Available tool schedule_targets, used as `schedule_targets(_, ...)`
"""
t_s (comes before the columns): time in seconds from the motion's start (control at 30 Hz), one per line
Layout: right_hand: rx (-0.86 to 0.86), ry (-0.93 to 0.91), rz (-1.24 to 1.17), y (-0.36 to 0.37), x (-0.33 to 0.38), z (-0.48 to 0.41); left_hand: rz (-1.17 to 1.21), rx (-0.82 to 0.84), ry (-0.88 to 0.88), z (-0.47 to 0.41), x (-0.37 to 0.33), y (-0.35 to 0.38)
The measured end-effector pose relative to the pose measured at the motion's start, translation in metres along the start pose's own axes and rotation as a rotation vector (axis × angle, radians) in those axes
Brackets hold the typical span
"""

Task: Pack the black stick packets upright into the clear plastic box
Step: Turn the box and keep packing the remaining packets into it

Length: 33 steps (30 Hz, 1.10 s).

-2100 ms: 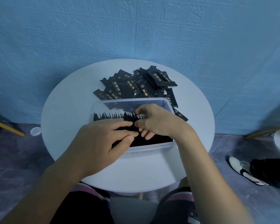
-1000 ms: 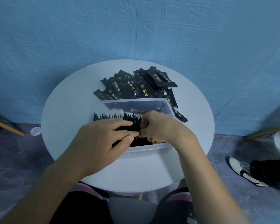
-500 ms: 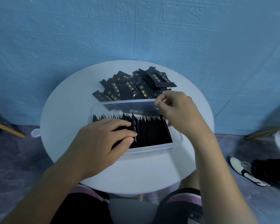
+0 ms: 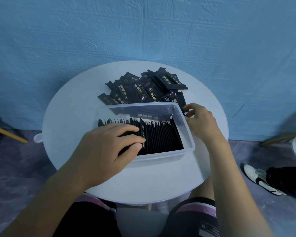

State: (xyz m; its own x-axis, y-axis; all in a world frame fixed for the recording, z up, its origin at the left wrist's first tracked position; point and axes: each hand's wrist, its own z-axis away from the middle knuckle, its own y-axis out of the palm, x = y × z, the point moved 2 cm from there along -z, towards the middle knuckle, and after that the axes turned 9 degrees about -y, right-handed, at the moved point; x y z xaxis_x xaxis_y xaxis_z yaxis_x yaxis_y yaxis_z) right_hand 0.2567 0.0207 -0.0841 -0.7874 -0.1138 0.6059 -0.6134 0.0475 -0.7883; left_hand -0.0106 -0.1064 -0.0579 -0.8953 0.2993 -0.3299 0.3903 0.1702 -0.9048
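Note:
A clear plastic box [image 4: 186,132] stands on the round white table [image 4: 72,127]. Inside it a row of black stick packets [image 4: 161,135] stands upright, leaning. My left hand [image 4: 108,146] rests flat on the left part of that row, fingers straight, thumb along the near side. A loose pile of black packets [image 4: 143,89] lies behind the box. Just past the box's right far corner, my right hand [image 4: 197,117] pinches the end of a loose black packet [image 4: 184,111] at the pile's right edge.
A blue textured wall rises right behind the table. A small clear tab [image 4: 38,138] sticks out at the table's left edge. Another person's white shoe [image 4: 256,178] is on the floor at the right. Wooden chair legs [image 4: 9,134] show at both sides.
My right hand left the packets in the box, moved back and to the right, and now pinches a loose packet beside the box. My left hand stayed on the row.

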Motion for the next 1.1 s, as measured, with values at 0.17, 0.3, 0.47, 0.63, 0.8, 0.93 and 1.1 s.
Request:
schedule_targets(0.17,0.028,0.011,-0.15,-0.005,-0.003,-0.002,-0.001,0.006,-0.007,0.0,0.0,0.0)
schedule_targets(0.3,0.001,0.037,-0.233,-0.014,-0.013,0.005,-0.002,0.004,-0.007,0.0,0.0,0.0)
schedule_targets(0.47,-0.103,0.073,-0.039,-0.016,-0.019,0.01,-0.008,0.003,-0.005,0.0,0.0,0.0)
schedule_targets(0.63,-0.126,0.055,0.015,-0.008,-0.011,-0.001,0.0,-0.002,-0.004,0.0,0.0,0.0)
schedule_targets(0.8,-0.102,0.02,0.087,0.0,-0.002,-0.011,0.008,-0.004,0.004,0.0,0.001,0.001)
schedule_targets(0.93,-0.073,0.006,0.129,0.006,0.002,-0.012,0.007,-0.006,0.01,-0.001,0.0,0.0)
schedule_targets(1.1,-0.043,0.012,0.134,0.003,-0.003,-0.011,0.01,-0.01,0.009,-0.001,0.002,0.001)
